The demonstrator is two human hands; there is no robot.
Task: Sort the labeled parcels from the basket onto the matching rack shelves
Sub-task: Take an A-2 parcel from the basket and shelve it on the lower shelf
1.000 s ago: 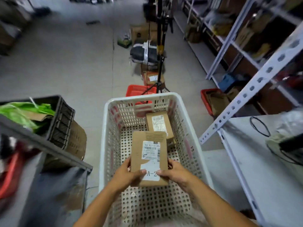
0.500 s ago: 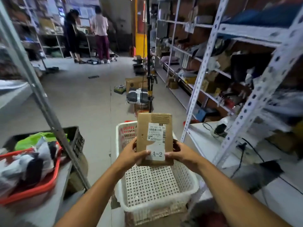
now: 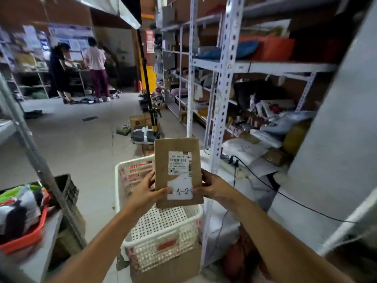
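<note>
A warehouse aisle with a grey concrete floor [image 3: 81, 144] runs ahead in the head view, with two people [image 3: 81, 70] standing far back on the left by a blurred shelving unit. Along the right side stand white perforated-steel rack shelves [image 3: 222, 99], their levels crowded with bags, boxes and wrapped goods; a black cable [image 3: 265, 184] trails across the lowest level nearest the camera. A black tripod pole [image 3: 145, 82] rises in the middle of the aisle, with a black-and-white bundle [image 3: 142, 135] and a cardboard box on the floor near its foot. On the left, a slanted grey rack post [image 3: 40, 170] crosses in front of a dark crate [image 3: 69, 188], and a red tray [image 3: 26, 235] piled with blurred items sits at the frame's lower left. The white perforated plastic basket [image 3: 163, 237] stands below the arms, resting on a cardboard box [image 3: 167, 266]. Above the basket's far half, both hands hold the brown cardboard parcel [image 3: 163, 172] upright, face toward the camera. The left hand [image 3: 145, 190] grips its lower left edge with the thumb laid across the front, and the right hand [image 3: 213, 185] grips the lower right edge with its thumb on the front as well. The parcel carries a printed barcode shipping label [image 3: 179, 162] and below it a white tag reading "A-2" [image 3: 180, 190], between the two thumbs.
</note>
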